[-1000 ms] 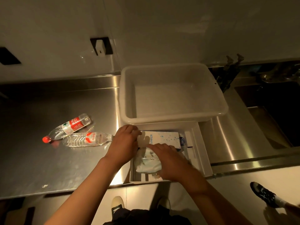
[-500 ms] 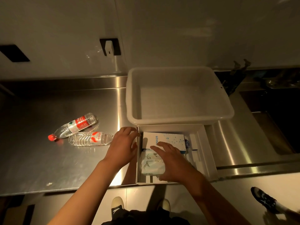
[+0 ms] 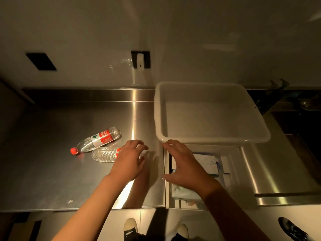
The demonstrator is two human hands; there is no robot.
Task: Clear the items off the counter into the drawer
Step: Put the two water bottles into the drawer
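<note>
Both hands empty, fingers released: left hand (image 3: 129, 160) nearest the two bottles (image 3: 102, 145) lying on the surface (image 3: 43, 171); right hand (image 3: 185, 166) over the open drawer (image 3: 231, 171). Recommend gripping each bottle mid-body to prevent rolling.

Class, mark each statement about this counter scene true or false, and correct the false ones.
1. Two plastic bottles lie on their sides on the counter. True.
2. The white tub holds both bottles. False: it looks empty.
3. The drawer is open. True.
4. The right hand grips a bottle. False: it hovers over the drawer, fingers spread, holding nothing.
5. The left hand is beside the nearer bottle. True.
</note>
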